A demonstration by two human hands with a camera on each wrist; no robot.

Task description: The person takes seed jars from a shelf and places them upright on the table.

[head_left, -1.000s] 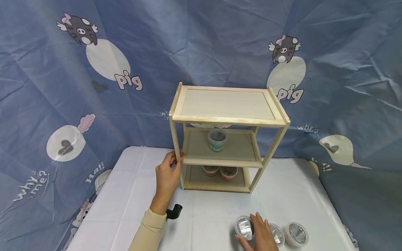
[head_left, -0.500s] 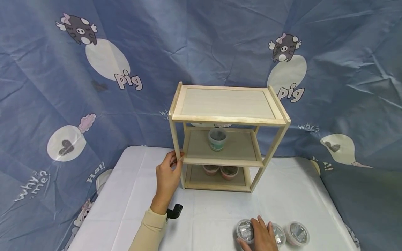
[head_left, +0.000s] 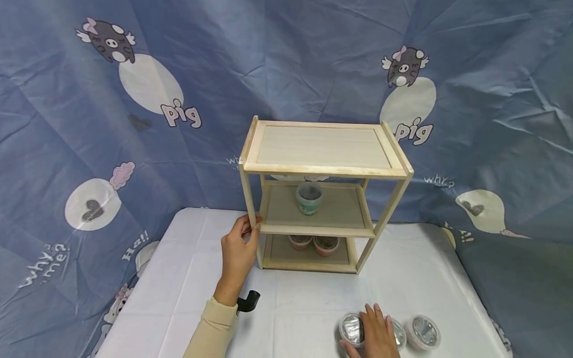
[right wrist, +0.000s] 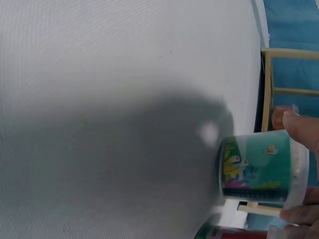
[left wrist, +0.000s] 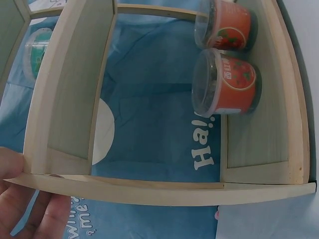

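My left hand [head_left: 238, 249] grips the front left post of a small wooden shelf rack [head_left: 327, 231]; in the left wrist view its thumb and fingers [left wrist: 55, 214] lie on either side of the post. Near the front of the table my right hand [head_left: 378, 332] pinches a clear plastic tub [head_left: 351, 328] by its lidded top. The right wrist view shows this tub's green picture label [right wrist: 261, 159], with the thumb [right wrist: 301, 128] on one side of the lid and fingers on the other. It stands upright; whether its base touches the cloth is hard to tell.
Beside the right hand are a partly hidden lidded tub [head_left: 397, 334] and another tub [head_left: 423, 332]. A green-labelled tub [head_left: 309, 198] stands on the middle shelf. Two red-labelled tubs [left wrist: 237, 84] sit on the bottom shelf. A blue printed cloth [head_left: 313, 59] hangs behind.
My right hand and the tub have shifted slightly to the right and toward me. The left hand keeps its hold on the post.
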